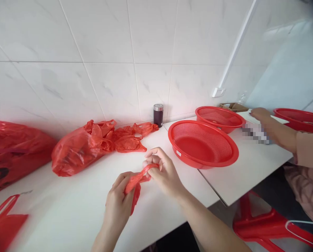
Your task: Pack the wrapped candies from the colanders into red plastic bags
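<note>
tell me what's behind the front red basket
Behind the front red basket stands a second red basket, with the tiled wall farther back. The front one covers part of the second's lower near side, so that part cannot be seen.

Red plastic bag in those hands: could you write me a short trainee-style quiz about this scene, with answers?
1. True or false: the left hand and right hand both touch the red plastic bag.
2. Fill in: a dark ____ stands near the tiled wall.
3. In the picture, the red stool is at: a) upper left; b) lower right; c) top centre.
Key: 1 true; 2 tumbler; 3 b.
</note>
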Tool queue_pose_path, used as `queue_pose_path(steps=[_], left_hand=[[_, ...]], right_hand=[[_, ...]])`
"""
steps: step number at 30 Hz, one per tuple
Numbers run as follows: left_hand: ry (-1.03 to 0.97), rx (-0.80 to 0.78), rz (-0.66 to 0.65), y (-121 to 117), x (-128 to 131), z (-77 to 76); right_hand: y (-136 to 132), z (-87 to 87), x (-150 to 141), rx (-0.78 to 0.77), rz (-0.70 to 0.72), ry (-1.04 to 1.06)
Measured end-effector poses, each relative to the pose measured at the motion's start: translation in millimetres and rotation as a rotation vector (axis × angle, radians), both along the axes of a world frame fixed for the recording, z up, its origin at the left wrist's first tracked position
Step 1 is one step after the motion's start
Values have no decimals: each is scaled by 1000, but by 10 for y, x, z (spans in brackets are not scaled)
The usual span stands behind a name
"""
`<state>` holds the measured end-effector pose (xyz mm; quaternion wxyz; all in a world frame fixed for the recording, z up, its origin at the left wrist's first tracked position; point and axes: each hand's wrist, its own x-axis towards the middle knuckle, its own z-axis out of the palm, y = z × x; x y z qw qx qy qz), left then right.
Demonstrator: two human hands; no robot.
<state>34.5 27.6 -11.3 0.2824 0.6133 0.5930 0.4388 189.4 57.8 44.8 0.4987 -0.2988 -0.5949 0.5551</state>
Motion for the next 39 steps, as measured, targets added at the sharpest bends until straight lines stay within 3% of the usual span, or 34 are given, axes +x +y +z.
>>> queue_pose_path(steps=[2,5,7,9,12,16,19,21,22,24,26,28,32,36,38,39], left_hand=[[-221,-99,48,1,-70,50],[-593,-239,79,-31,-100,192],[-789,-243,75,-52,-99,277],[-886,-210,93,-60,-140,313],[-914,-180,192,-42,-343,238],[-918,-176,381,-7,-754,21],[-714,-8,491,-42,-889,-4],[-357,254,613,-99,-811,79],[-133,382,605,-125,-728,130],[294,520,374,-147,-517,201],[588,465,66,-106,-325,188],[722,310,-53,-17,-223,99],[755,141,101,150,-329,-80],[871,20,335,228,-621,-101],[898,-19,381,250,-750,-87],[894,-23,372,257,-798,-77]], right_hand=[[4,-50,69,36,26,-44],[-2,-250,68,204,-11,-335],[-7,-422,28,269,-29,-547],[15,-564,24,234,-4,-666],[120,-649,149,140,-11,-622],[309,-618,418,52,-86,-476],[373,-613,495,108,-194,-532],[363,-609,449,206,-268,-615],[347,-599,402,254,-291,-647],[302,-550,285,319,-299,-682],[247,-468,178,342,-267,-677],[186,-368,126,322,-192,-638],[42,-168,240,164,69,-544],[-10,-46,500,193,341,-610],[70,-50,619,237,326,-779],[134,-67,668,261,246,-883]])
